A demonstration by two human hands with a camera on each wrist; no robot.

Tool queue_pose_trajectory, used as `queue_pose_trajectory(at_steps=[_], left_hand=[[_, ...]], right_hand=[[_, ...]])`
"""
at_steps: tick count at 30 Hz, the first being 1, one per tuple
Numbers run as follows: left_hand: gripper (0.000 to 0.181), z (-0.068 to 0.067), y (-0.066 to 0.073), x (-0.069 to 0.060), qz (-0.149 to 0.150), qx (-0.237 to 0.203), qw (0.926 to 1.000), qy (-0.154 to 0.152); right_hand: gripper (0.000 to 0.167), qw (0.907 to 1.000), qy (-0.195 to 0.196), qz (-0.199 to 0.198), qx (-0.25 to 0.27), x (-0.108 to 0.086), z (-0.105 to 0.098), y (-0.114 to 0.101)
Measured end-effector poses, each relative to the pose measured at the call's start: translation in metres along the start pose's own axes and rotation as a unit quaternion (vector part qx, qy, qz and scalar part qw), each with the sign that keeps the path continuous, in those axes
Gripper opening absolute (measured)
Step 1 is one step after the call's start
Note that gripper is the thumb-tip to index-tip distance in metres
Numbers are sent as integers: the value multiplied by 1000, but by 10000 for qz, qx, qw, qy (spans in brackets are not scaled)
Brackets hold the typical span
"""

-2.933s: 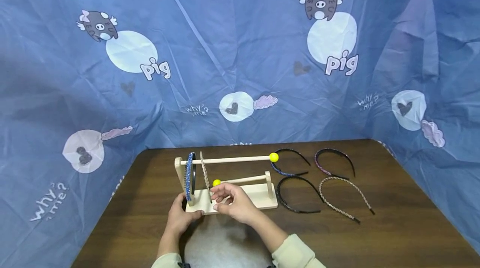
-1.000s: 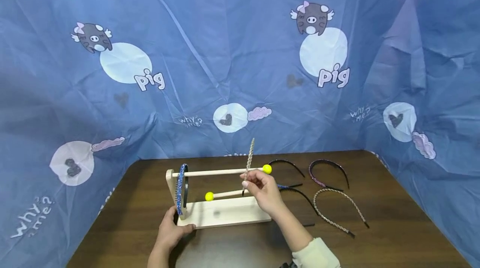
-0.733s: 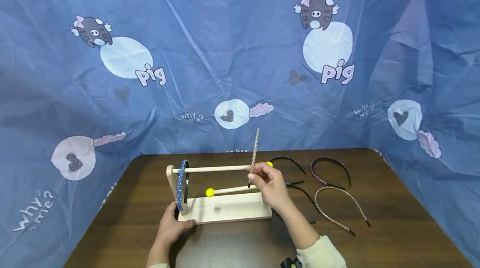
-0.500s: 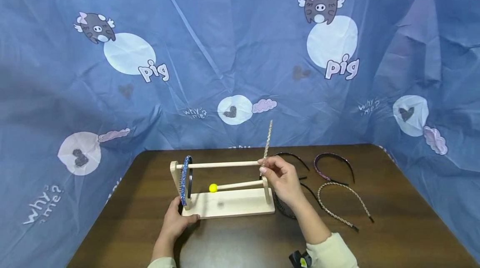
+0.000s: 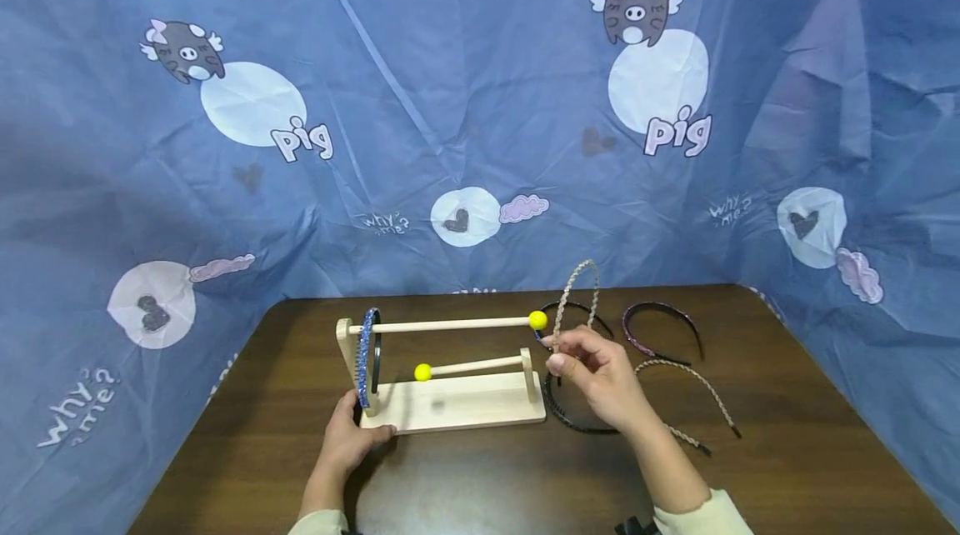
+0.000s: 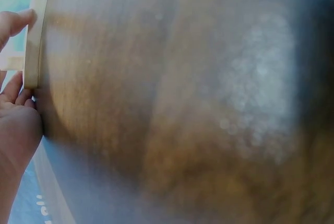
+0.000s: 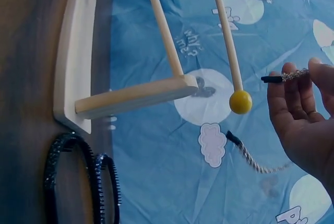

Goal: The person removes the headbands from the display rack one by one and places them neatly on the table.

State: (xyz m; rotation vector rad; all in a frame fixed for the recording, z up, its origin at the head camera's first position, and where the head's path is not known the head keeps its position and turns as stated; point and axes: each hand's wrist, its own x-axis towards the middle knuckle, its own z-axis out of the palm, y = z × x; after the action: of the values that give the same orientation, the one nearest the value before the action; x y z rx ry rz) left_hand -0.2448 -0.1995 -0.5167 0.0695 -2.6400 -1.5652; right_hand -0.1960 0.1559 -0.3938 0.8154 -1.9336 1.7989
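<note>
My right hand [image 5: 603, 377] pinches a beige braided headband [image 5: 567, 281] near one black-tipped end. The band stands upright, just right of the upper rod's yellow ball [image 5: 537, 320], apart from it. In the right wrist view, thumb and fingers meet at the headband's end [image 7: 296, 75]; its other end hangs lower. My left hand [image 5: 347, 437] grips the left end of the wooden stand [image 5: 465, 412], thumb on the base's front edge. A glittery blue headband [image 5: 365, 356] hangs on the upper rod [image 5: 450, 324] near the left post.
Right of the stand lie a black headband [image 5: 558, 417], a purple headband [image 5: 636, 335], a blue one behind the held band, and another beige braided headband [image 5: 708, 389]. The lower rod [image 5: 480, 365] has a yellow ball [image 5: 423, 372]. A blue curtain [image 5: 480, 102] surrounds the dark wooden table [image 5: 255, 452].
My right hand has slid the braided headband rightward along the upper rod and off past its yellow ball, and the band has turned to show its arch. My left hand stays at the stand.
</note>
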Motion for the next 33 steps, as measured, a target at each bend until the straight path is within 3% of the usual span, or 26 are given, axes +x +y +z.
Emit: queue_pose_trajectory(at_steps=[5, 8, 12, 17, 26, 30, 33], left_hand=[[75, 0, -3, -5, -2, -34, 10000, 32], [74, 2, -6, -7, -56, -49, 10000, 45], [74, 0, -6, -6, -28, -40, 10000, 68], [74, -3, -1, -1, 84, 3, 10000, 43], [73, -3, 0, 2, 75, -22, 10000, -8], [74, -3, -2, 0, 17, -51, 10000, -38], [74, -5, -3, -1, 58, -81, 9999, -3]], right_hand=[[15, 9981, -475, 398, -30, -12, 2, -9], [11, 9919, -809, 842, 492, -21, -1, -2], [18, 9798, -1066, 1254, 1136, -30, 3, 2], [16, 9750, -1295, 1111, 1425, -41, 16, 6], [9, 9579, -2300, 885, 1470, -58, 44, 25], [10, 9473, -2863, 963, 1064, -61, 53, 33], [10, 9337, -3362, 1066, 620, -60, 61, 36]])
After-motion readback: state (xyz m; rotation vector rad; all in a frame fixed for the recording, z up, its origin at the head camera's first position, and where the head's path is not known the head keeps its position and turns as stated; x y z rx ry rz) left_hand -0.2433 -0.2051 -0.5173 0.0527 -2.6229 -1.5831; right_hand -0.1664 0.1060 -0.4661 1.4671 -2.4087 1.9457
